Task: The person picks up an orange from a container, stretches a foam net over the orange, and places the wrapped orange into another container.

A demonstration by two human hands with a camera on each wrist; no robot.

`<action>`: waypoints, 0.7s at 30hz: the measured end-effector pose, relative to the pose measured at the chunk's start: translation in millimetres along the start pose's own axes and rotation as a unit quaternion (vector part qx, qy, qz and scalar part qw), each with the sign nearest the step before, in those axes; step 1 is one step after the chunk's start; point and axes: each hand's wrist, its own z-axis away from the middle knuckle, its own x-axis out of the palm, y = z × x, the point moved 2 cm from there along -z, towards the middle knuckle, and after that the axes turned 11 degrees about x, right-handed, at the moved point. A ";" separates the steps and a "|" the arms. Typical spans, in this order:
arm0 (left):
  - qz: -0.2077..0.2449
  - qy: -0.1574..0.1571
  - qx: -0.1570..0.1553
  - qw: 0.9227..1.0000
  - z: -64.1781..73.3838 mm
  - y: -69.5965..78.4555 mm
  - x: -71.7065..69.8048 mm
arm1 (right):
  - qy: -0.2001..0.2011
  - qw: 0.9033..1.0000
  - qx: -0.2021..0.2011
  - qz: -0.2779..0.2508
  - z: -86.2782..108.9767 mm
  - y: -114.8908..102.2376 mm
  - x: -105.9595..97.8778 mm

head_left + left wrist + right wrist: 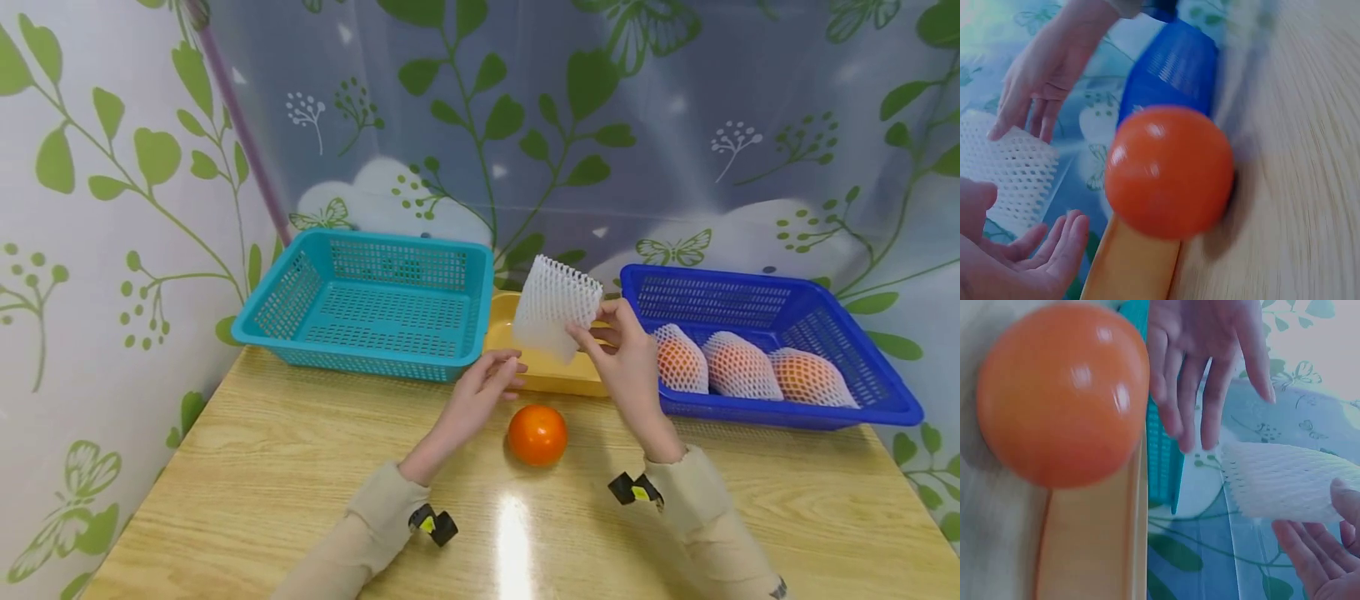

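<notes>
My right hand [628, 354] pinches a white foam fruit net [557, 304] by its right side, thumb in front, holding it up over the yellow tray [555, 383]. The net looks flattened, with nothing showing inside. To its lower left is my left hand [480, 387], its fingers loosely extended and nothing in them. Seen from the left wrist, that hand [1035, 262] is palm up below the net. A glossy round orange fruit [537, 435] rests bare on the wooden table, between my two forearms and in front of the tray.
A teal basket [367, 354] stands at the back left, nothing inside. On the right, a dark blue basket [780, 410] contains three net-wrapped fruits [742, 367]. A leaf-patterned curtain [465, 125] hangs right behind the containers.
</notes>
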 end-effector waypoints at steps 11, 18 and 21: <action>0.192 0.094 -0.070 0.974 -2.7 3.4 2.0 | -0.015 0.997 -0.004 -0.077 25.2 0.7 1.1; 0.235 0.099 -0.074 0.964 -2.5 0.6 2.8 | -0.048 0.994 0.014 -0.102 34.0 8.6 4.3; 0.251 0.103 -0.080 0.959 -2.1 -0.2 2.7 | -0.065 0.991 0.018 -0.113 35.4 10.7 4.7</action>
